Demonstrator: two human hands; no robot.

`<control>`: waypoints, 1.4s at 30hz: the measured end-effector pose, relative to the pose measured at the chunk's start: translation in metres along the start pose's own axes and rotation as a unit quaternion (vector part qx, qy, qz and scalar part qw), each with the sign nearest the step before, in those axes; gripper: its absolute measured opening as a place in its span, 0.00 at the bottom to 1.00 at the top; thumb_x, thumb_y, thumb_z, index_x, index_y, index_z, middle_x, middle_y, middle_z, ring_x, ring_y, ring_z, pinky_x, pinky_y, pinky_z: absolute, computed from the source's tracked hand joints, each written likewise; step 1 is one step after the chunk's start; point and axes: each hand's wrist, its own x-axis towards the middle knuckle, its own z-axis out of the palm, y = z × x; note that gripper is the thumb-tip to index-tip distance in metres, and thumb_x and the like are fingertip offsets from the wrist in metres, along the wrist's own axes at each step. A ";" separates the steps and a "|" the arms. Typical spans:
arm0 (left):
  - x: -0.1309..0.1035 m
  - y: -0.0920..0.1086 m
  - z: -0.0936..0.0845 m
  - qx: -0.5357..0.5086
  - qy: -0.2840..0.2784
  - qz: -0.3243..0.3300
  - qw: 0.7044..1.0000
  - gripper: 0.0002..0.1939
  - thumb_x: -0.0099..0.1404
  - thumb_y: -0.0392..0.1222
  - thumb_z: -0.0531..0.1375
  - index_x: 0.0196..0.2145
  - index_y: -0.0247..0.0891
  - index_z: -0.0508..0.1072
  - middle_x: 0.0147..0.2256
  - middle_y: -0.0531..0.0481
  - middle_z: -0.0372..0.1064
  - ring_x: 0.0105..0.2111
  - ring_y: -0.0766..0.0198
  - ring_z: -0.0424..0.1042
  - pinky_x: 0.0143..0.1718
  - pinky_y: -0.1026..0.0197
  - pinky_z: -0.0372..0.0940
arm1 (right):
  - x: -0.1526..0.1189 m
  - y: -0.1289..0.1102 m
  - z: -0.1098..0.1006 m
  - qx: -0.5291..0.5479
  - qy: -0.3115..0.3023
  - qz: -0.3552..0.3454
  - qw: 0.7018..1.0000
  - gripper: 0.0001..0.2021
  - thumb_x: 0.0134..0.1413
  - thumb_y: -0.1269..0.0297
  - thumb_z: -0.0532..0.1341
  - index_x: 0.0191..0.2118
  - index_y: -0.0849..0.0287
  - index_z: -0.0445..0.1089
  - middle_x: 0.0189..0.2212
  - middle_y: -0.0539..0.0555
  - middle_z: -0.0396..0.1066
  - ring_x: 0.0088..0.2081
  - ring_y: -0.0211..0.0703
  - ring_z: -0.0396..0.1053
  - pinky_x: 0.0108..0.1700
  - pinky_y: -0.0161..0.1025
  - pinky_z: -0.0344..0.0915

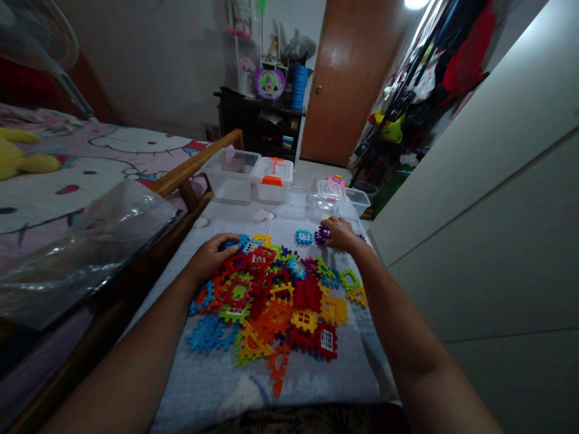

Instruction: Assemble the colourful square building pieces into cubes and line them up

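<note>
A heap of colourful plastic interlocking tiles (278, 301) with notched edges covers the middle of the cloth-covered table. At the heap's far left side, my left hand (213, 254) has its thumb and forefinger around the edge of a blue interlocking tile (242, 241). Farther back on the right, my right hand (340, 234) is closed on a purple interlocking tile (321, 234), and part of its grip is hidden. Just left of that one lies a light blue window tile (304, 236). A green tile (349, 279) and a yellow tile (357, 296) lie at the heap's right edge.
Clear plastic bins (233, 175) and a lidded box with orange clips (273, 179) line the table's far end. More clear containers (330, 191) stand at the back right. A wooden bed rail (199, 163) runs along the left; a pale cabinet (479, 199) bounds the right.
</note>
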 end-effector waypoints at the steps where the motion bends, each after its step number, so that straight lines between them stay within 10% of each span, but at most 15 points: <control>1: 0.000 0.000 0.000 -0.001 0.000 0.001 1.000 0.31 0.54 0.68 0.61 0.44 0.40 0.77 0.50 0.43 0.75 0.52 0.47 0.71 0.60 0.48 0.60 | 0.006 -0.001 0.001 -0.009 -0.019 0.001 1.000 0.28 0.48 0.66 0.65 0.58 0.56 0.66 0.56 0.62 0.66 0.55 0.61 0.62 0.52 0.49 0.60; 16: 0.001 -0.002 0.001 -0.007 0.004 0.012 1.000 0.29 0.55 0.67 0.62 0.43 0.40 0.77 0.49 0.44 0.75 0.52 0.47 0.71 0.60 0.48 0.60 | 0.017 -0.004 0.012 0.001 -0.054 -0.004 0.999 0.34 0.45 0.68 0.66 0.62 0.54 0.62 0.59 0.62 0.65 0.59 0.64 0.60 0.55 0.53 0.60; 22: 0.000 -0.004 0.000 0.004 -0.003 0.013 1.000 0.29 0.57 0.65 0.61 0.44 0.40 0.77 0.51 0.43 0.74 0.52 0.47 0.72 0.60 0.46 0.60 | -0.022 -0.007 0.000 0.101 0.063 -0.020 0.993 0.31 0.52 0.67 0.63 0.62 0.59 0.61 0.60 0.64 0.64 0.60 0.61 0.61 0.59 0.55 0.59; 29: 0.001 -0.001 0.000 -0.001 0.004 0.010 1.000 0.29 0.54 0.67 0.62 0.42 0.41 0.78 0.49 0.44 0.75 0.52 0.47 0.72 0.60 0.47 0.60 | -0.085 -0.019 0.025 0.197 0.032 -0.078 0.977 0.26 0.52 0.69 0.64 0.58 0.61 0.66 0.54 0.63 0.70 0.55 0.53 0.68 0.57 0.50 0.63; 42: 0.000 -0.003 -0.001 0.002 0.003 -0.001 1.000 0.29 0.55 0.66 0.61 0.44 0.40 0.77 0.51 0.43 0.74 0.51 0.48 0.72 0.60 0.48 0.60 | -0.092 -0.009 0.042 0.204 0.059 -0.033 0.977 0.20 0.45 0.73 0.61 0.47 0.60 0.71 0.51 0.61 0.67 0.54 0.53 0.63 0.58 0.51 0.59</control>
